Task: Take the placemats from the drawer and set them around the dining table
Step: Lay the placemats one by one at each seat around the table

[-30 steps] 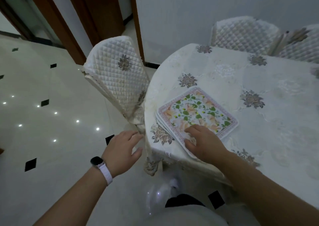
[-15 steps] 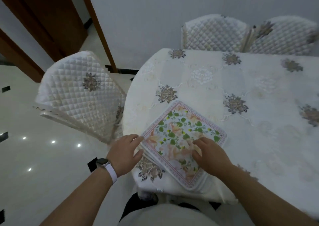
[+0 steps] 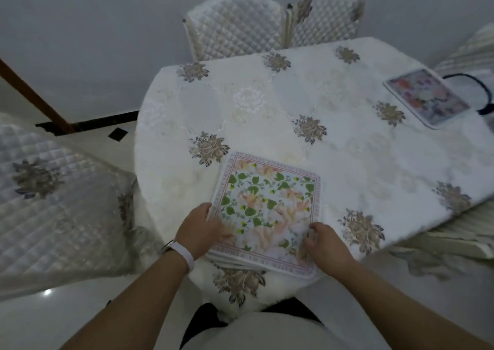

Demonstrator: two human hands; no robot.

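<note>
Head view: stack of placemats [image 3: 267, 210] lies on the near edge of the dining table [image 3: 267, 103], floral top mat face up, with a single placemat [image 3: 427, 98] well apart at the far right edge. Left hand [image 3: 199, 229], white watch band [image 3: 184, 256] on the wrist, grips the stack's near-left edge, fingers over the top mat. Right hand [image 3: 324, 244] sits at the near-right corner, fingers curled with tips on the top mat; can't tell if it pinches.
</note>
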